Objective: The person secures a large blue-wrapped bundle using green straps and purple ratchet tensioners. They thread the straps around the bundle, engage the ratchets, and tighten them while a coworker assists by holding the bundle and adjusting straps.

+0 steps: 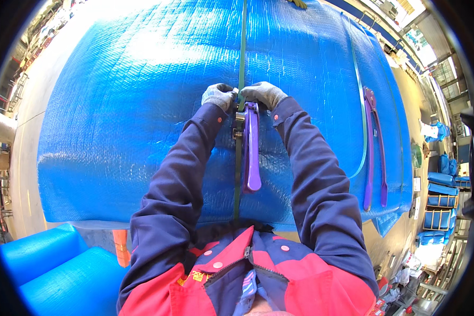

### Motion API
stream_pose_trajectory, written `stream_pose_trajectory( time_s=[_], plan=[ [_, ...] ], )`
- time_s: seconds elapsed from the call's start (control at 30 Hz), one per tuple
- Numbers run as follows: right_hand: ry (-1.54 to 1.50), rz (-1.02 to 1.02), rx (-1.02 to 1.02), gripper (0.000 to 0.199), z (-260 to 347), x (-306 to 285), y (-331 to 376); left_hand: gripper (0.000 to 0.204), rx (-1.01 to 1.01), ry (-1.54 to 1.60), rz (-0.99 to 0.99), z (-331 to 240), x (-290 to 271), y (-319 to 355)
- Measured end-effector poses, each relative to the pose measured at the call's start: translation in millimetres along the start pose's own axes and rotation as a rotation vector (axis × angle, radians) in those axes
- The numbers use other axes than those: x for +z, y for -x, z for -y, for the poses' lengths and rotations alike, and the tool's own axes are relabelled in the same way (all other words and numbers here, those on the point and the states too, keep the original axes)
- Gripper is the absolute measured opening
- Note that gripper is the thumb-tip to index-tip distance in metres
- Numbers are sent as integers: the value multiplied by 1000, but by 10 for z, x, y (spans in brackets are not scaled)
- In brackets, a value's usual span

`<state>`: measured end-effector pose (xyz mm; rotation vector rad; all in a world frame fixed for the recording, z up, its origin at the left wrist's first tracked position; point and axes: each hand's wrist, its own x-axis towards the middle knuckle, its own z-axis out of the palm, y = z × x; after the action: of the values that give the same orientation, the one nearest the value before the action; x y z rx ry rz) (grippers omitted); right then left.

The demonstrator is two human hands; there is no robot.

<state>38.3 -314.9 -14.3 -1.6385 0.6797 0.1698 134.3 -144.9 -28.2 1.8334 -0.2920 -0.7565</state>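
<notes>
A large bundle under blue woven sheeting (116,131) lies in front of me, with a green strapping band (243,42) running across its middle. My left hand (219,97), in a grey glove, is closed with its fingertips at the band. On the band's other side my right hand (266,95), gloved alike, has its fingers closed at the same spot. What small piece may be between the fingertips is hard to make out. Just below my hands, a strapping tensioner with a purple handle (253,158) sits on the band, its handle pointing toward me.
To the right on the sheeting lies a two-handled purple strapping tool (369,152), beside a loose band (357,73). A yellowish glove (298,3) shows at the far edge. Blue rolls (73,279) stand at lower left, near an orange strip (121,247). Blue bundles on racks (440,200) line the right.
</notes>
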Motion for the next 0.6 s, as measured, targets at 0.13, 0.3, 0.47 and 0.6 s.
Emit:
stream_pose_trajectory(
  time_s=[0.13,0.3,0.47,0.6],
  plan=[
    [-180,11,-160,39,-201,45,-31,28,-89,-55,-23,53,28,-183],
    [-290,81,-159,30,-223,54,10,22,-195,91,36,-73,-40,-168],
    [-260,59,-168,30,-200,54,29,18,-292,115,46,-111,-67,-152],
    [-243,96,-157,34,-242,27,10,20,-301,24,8,-67,5,-261]
  ],
)
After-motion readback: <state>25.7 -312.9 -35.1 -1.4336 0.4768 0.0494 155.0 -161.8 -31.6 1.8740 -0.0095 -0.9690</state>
